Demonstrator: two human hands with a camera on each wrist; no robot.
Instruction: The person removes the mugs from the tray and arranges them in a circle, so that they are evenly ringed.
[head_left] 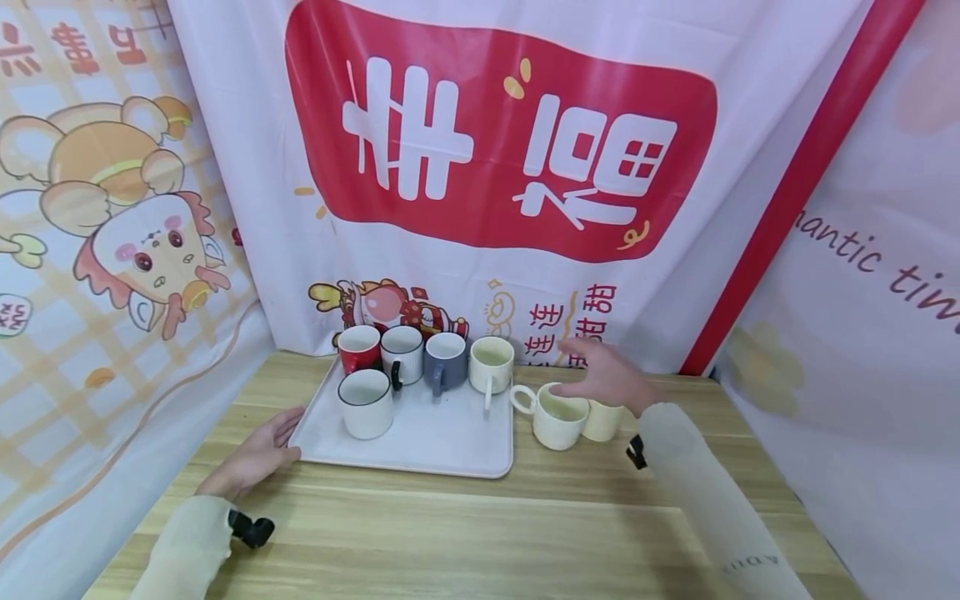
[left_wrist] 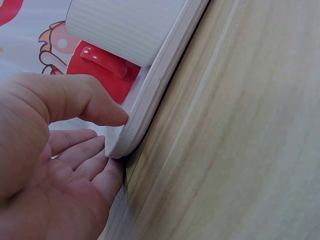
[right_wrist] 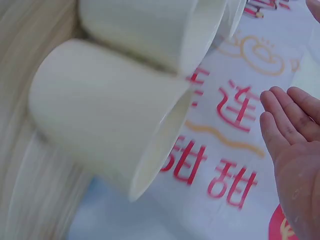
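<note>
My left hand (head_left: 255, 452) holds the front left corner of a white tray (head_left: 442, 454), its bent thumb against the rim and fingers along the side. On the tray stand a red mug (head_left: 362, 358), a white mug with a black handle (head_left: 405, 354), a grey-blue mug (head_left: 446, 362), a cream mug (head_left: 491, 367) and a black-rimmed white mug (head_left: 366, 408). My right hand (head_left: 611, 377) spreads over two cream mugs right of the tray. The nearer cream mug (head_left: 557, 427) has a ring handle pointing left; the other cream mug (right_wrist: 105, 110) sits partly behind it.
The wooden table (head_left: 450, 533) extends in front of the tray. A white and red printed cloth (head_left: 465, 242) hangs directly behind the mugs. Patterned cloths line the left side (head_left: 112, 333) and right side (head_left: 847, 358).
</note>
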